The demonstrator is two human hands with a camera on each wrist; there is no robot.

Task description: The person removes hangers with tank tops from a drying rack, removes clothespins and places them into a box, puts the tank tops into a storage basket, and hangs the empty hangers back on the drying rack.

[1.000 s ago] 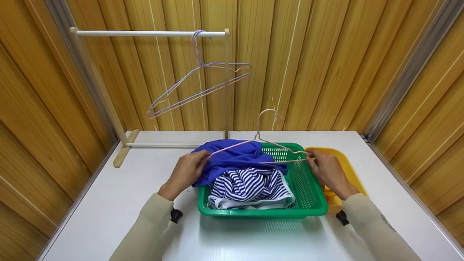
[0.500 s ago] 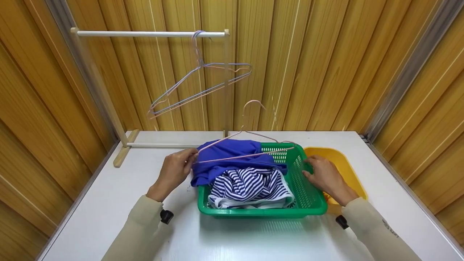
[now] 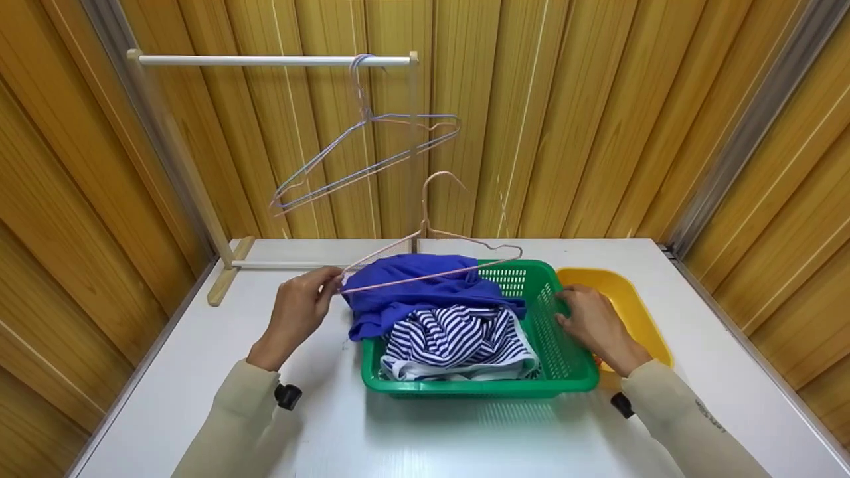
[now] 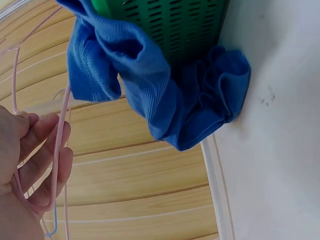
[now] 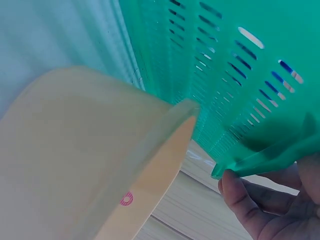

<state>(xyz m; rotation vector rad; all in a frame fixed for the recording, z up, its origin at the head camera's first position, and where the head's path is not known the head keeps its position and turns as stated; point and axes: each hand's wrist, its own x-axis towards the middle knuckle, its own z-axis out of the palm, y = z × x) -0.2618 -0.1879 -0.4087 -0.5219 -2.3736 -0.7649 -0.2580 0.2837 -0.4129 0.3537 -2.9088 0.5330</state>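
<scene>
In the head view my left hand pinches the left corner of a pink wire clothes hanger, whose hook points up. This hanger is raised over a green basket. A blue garment hangs over the basket's left side, behind the hanger's lower bar. Beside it in the basket lies a striped garment. My right hand rests at the basket's right rim, its fingers loosely bent. The right wrist view shows those fingers touching the green rim.
A yellow tub stands against the basket's right side. At the back left is a rack with a white rail, where blue and pink hangers hang together. Wood-patterned walls surround the white table.
My right hand has let go of the hanger's right end and moved onto the basket rim. The left hand has carried the hanger to the left, its hook rising.
</scene>
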